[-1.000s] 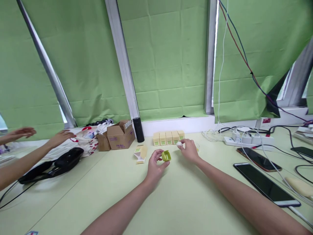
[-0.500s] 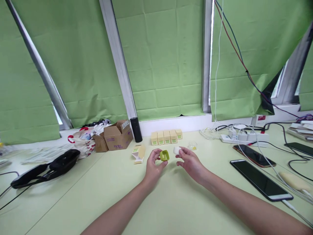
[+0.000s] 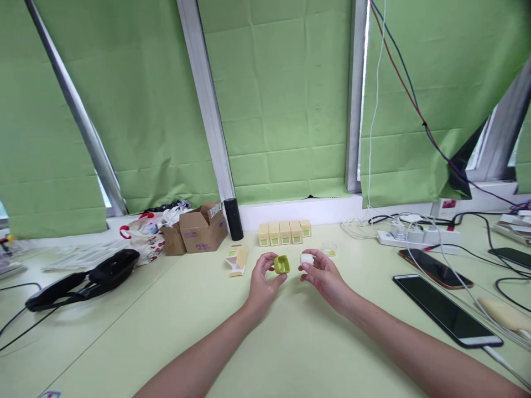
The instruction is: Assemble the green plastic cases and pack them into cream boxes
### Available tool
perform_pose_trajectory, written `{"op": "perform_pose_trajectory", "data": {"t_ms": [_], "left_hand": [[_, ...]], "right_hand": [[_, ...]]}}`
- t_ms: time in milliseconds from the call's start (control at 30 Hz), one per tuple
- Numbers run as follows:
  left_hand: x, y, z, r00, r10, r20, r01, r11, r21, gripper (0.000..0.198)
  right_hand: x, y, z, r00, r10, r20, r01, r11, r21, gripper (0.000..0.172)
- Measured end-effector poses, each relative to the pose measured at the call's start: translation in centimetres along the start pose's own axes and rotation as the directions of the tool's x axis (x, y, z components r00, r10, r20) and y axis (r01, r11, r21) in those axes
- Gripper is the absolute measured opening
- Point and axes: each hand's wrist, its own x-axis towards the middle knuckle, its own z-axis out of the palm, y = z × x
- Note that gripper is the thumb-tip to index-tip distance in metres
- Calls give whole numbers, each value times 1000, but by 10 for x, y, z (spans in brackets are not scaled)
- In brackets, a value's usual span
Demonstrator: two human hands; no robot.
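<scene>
My left hand (image 3: 264,279) grips a small olive-green square case (image 3: 281,265) between thumb and fingers, its hollow side facing me. A short gap to the right, my right hand (image 3: 323,273) pinches a small white rounded block (image 3: 307,258); what exactly it is I cannot make out. Both hands are raised over the pale table (image 3: 286,342). Left of my hands lies an opened cream carton (image 3: 237,260) with its flap out. Behind them stands a row of several small cream boxes (image 3: 285,234) with green labels. Beyond my right hand rests a clear plastic piece (image 3: 329,249) with something yellow in it.
On the left are a brown cardboard box (image 3: 203,226), a black cylinder (image 3: 233,219) and a black strapped item (image 3: 85,279). On the right lie a large phone (image 3: 448,309), another phone (image 3: 435,268), a power strip (image 3: 418,237) and loose cables.
My right hand has turned the white block and moved slightly right, so more of its face shows. The green case stays in my left hand. The whole view has shifted slightly.
</scene>
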Motion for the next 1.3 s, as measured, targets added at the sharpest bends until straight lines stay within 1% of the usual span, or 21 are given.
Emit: {"op": "perform_pose_trajectory", "data": {"t_ms": [167, 367, 467, 567, 700, 867, 1033, 1167, 1300], "left_hand": [[0, 0, 0, 1000, 3, 8, -4, 1000, 21, 43], [1, -5, 0, 1000, 13, -26, -11, 998, 54, 43], [2, -9, 0, 999, 20, -39, -17, 996, 83, 43], [3, -12, -1, 998, 23, -56, -17, 994, 105, 43], [2, -16, -1, 998, 41, -56, -34, 991, 128, 44], [0, -16, 1, 997, 68, -40, -60, 985, 160, 46], [-2, -11, 3, 996, 83, -45, -75, 985, 156, 46], [-4, -6, 3, 995, 103, -15, -98, 976, 195, 45], [-6, -1, 4, 995, 98, 16, -99, 975, 197, 47]], "right_hand": [[2, 2, 1, 1000, 1, 3, -1, 1000, -1, 50], [5, 5, -6, 999, 46, -10, -47, 995, -90, 45], [6, 6, -9, 995, 96, -41, -98, 994, -41, 46], [7, 5, -9, 993, 116, -20, -116, 993, 20, 46], [6, 3, -6, 998, 66, 12, -67, 998, 22, 49], [2, 4, -4, 1000, 21, -5, -21, 998, -65, 48], [2, 6, -2, 1000, -18, 0, 18, 983, -183, 51], [1, 6, 1, 999, -31, 32, 38, 969, -245, 50], [0, 7, -1, 997, -32, 73, 52, 952, -303, 49]]}}
